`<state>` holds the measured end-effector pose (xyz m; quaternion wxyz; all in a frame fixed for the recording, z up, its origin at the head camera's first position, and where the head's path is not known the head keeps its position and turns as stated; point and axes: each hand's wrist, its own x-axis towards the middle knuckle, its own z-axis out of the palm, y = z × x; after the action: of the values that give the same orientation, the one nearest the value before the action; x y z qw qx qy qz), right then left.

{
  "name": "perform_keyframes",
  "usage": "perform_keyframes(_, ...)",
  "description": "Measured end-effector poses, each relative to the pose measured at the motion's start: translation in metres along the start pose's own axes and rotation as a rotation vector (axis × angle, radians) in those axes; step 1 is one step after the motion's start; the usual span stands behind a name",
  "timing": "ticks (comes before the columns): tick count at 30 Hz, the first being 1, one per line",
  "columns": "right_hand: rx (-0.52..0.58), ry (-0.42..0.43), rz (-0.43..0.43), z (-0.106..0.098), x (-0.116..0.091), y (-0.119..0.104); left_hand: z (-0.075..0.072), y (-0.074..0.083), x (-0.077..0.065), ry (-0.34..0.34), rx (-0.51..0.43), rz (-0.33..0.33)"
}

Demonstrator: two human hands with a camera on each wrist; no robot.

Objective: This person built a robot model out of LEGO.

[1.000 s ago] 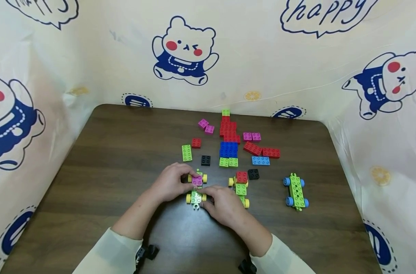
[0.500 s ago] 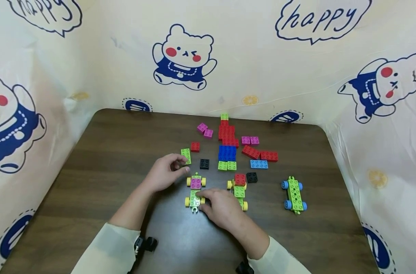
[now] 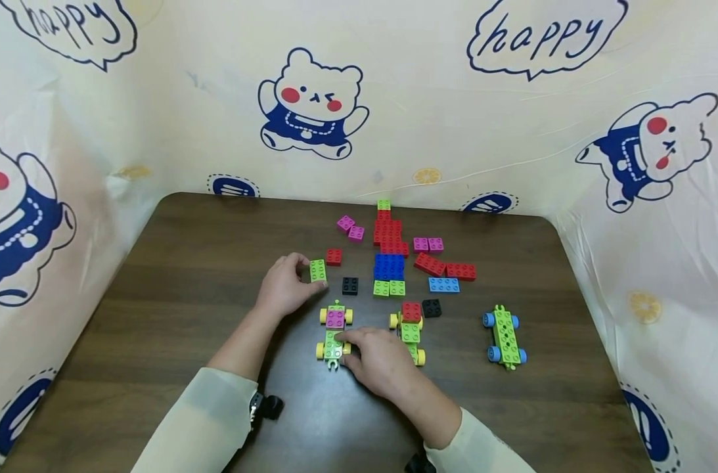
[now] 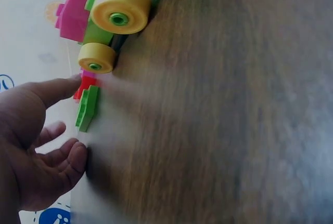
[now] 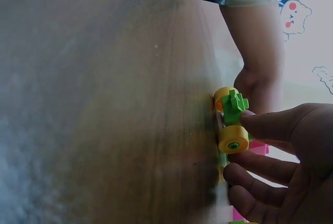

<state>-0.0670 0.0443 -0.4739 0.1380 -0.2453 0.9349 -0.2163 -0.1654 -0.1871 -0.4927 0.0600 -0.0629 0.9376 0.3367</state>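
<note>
My left hand (image 3: 284,282) is beside a green building brick (image 3: 317,270), thumb at its near side and index finger at its upper left. In the left wrist view, the fingers are spread, with a gap around the green brick (image 4: 87,108). My right hand (image 3: 379,361) holds a green toy car base (image 3: 333,348) with yellow wheels between thumb and index finger. A magenta brick (image 3: 335,319) sits on that base. In the right wrist view, the thumb touches the car's green frame (image 5: 233,110).
Right of my right hand stands another yellow-wheeled car with a green brick (image 3: 410,332) and a red brick (image 3: 411,311). A blue-wheeled base (image 3: 505,338) stands farther right. Joined blue bricks (image 3: 389,267), a black brick (image 3: 349,286) and a small red brick (image 3: 334,257) lie beyond.
My left hand has let go of the magenta brick on the car and moved away to the green brick. My right hand stays on the car. The head view has tilted slightly.
</note>
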Motion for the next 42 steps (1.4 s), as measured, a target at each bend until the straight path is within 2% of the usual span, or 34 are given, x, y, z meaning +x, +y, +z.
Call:
perform_keyframes(5, -0.009, -0.002, -0.001, 0.000, 0.001, 0.000, 0.005, 0.004, 0.004, 0.013, 0.024, -0.057)
perform_keyframes(13, -0.012, 0.003, -0.018, 0.001, 0.001, 0.000, 0.009, 0.008, 0.005, 0.014, 0.073, -0.065)
perform_keyframes(24, -0.023, -0.006, -0.009, 0.000, 0.000, 0.001, 0.003, -0.006, -0.004, 0.001, 0.050, -0.082)
perform_keyframes(31, -0.016, 0.000, -0.014, 0.000, 0.001, 0.002, 0.000, -0.010, -0.013, -0.037, 0.065, -0.009)
perform_keyframes(38, -0.032, -0.002, -0.018, 0.000, 0.001, 0.001, -0.005, -0.006, -0.031, -0.046, -0.028, 0.047)
perform_keyframes(42, -0.034, -0.009, -0.011, -0.001, 0.002, 0.000, -0.008, 0.001, -0.043, -0.086, -0.105, 0.076)
